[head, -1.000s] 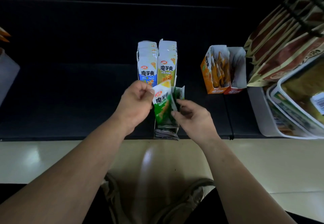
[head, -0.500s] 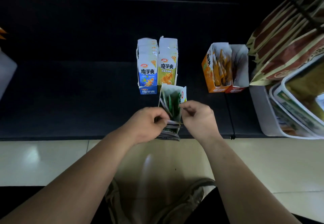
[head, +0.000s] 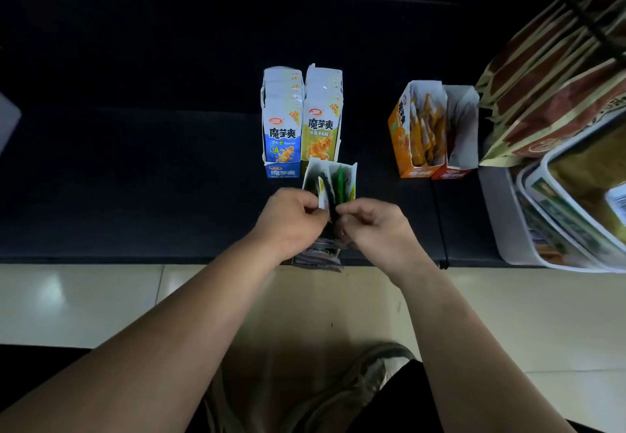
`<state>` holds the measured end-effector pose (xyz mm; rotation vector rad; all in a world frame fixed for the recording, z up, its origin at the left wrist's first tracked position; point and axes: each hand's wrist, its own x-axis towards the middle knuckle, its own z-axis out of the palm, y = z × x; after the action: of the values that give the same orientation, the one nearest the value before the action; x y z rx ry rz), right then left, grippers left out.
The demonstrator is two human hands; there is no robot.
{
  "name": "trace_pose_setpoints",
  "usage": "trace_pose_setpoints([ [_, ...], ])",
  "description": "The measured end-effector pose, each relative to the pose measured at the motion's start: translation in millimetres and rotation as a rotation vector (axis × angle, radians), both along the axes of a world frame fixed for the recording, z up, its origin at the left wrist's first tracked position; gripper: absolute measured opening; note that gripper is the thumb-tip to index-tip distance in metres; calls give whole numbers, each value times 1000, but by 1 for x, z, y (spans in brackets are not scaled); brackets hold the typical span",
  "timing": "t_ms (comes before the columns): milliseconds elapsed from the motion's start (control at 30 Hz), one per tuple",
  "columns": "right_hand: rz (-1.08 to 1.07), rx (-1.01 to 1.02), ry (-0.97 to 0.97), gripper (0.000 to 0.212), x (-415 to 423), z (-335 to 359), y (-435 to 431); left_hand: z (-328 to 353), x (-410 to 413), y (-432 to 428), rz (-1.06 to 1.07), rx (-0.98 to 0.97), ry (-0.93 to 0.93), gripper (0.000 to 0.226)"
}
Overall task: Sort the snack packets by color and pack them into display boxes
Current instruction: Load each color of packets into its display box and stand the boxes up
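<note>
Pushing too hard, left hand (head: 291,221) and right hand (head: 377,227), curled fingers pinching green packets (head: 339,184), could topple the near green box (head: 352,180).

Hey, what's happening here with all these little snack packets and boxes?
A person is packing snacks by color. The left hand and right hand both pinch the green packets standing in an open display box at the near edge of the dark table. Behind it, a blue box and a yellow box stand side by side, full of matching packets. Further right, an orange box holds orange packets; the red box beside it is too dark inside to judge.
</note>
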<state>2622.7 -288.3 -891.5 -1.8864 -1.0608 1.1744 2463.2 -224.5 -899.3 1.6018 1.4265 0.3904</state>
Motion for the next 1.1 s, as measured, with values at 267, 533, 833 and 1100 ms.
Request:
trace_pose_setpoints([
  [267, 53, 5, 94, 49, -11, 7, 3, 19, -14, 4, 198, -78, -331, 27],
  [533, -36, 49, -104, 32, -14, 6, 5, 29, -26, 8, 304, -193, -486, 10],
  [833, -94, 121, -302, 14, -5, 9, 8, 25, -29, 11, 43, 53, -242, 9],
  [1100, -256, 177, -181, 12, 5, 13, 11, 8, -25, -5, -204, -9, -19, 30],
])
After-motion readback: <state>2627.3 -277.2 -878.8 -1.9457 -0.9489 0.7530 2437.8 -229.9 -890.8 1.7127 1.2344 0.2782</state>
